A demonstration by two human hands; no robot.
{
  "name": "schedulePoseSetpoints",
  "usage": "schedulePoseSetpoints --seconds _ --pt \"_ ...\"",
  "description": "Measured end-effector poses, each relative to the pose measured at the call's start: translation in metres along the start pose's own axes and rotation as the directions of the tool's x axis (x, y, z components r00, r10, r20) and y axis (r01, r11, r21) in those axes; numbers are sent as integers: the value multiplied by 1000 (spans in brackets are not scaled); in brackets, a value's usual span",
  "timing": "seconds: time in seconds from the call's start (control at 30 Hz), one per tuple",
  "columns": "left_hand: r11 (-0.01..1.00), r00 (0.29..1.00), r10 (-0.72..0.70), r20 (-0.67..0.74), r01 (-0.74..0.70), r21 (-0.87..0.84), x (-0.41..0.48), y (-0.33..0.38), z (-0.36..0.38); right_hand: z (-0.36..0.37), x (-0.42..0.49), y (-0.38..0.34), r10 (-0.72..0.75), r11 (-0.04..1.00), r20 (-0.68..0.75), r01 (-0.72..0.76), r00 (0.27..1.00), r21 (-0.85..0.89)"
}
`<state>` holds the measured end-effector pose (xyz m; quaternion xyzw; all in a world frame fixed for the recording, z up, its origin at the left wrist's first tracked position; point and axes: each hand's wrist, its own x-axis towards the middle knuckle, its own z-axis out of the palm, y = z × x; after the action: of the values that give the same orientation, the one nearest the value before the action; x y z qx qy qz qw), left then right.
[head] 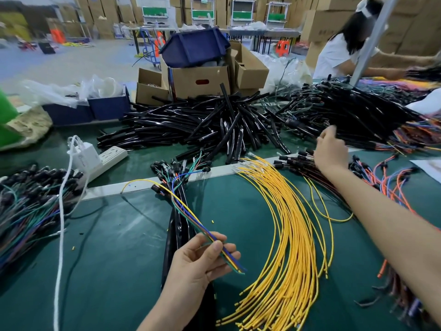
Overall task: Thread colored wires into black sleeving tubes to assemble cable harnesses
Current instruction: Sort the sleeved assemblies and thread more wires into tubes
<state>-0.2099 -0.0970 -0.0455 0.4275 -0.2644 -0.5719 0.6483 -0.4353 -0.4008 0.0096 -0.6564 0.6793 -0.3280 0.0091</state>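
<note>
My left hand (pixel 202 261) pinches a small bundle of colored wires (pixel 191 216), yellow, blue, green and brown, between thumb and fingers near their cut ends. The wires run up and left to black connectors. My right hand (pixel 330 151) reaches far out over the brown wires with black plugs (pixel 296 163), fingers loosely curled; whether it holds anything cannot be told. A big heap of black sleeving tubes (pixel 214 125) lies at the table's middle back. A fan of yellow wires (pixel 291 235) curves across the green mat between my hands.
Assembled harnesses lie piled at right back (pixel 358 115) and at the left edge (pixel 26 201). A white power strip (pixel 107 158) with a white cord sits left. Cardboard boxes (pixel 198 80) and a blue bin stand behind the tubes. Another person (pixel 346 51) works at far right.
</note>
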Motion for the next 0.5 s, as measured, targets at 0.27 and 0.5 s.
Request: schedulePoseSetpoints --seconds 0.27,0.5 --pt "1000 1000 10 27 -10 12 0 -2 0 -79 3 -93 -194 806 -323 339 926 486" --pt "995 994 101 -42 -101 0 1 -3 3 -130 -36 -143 -298 289 -374 456 878 842"
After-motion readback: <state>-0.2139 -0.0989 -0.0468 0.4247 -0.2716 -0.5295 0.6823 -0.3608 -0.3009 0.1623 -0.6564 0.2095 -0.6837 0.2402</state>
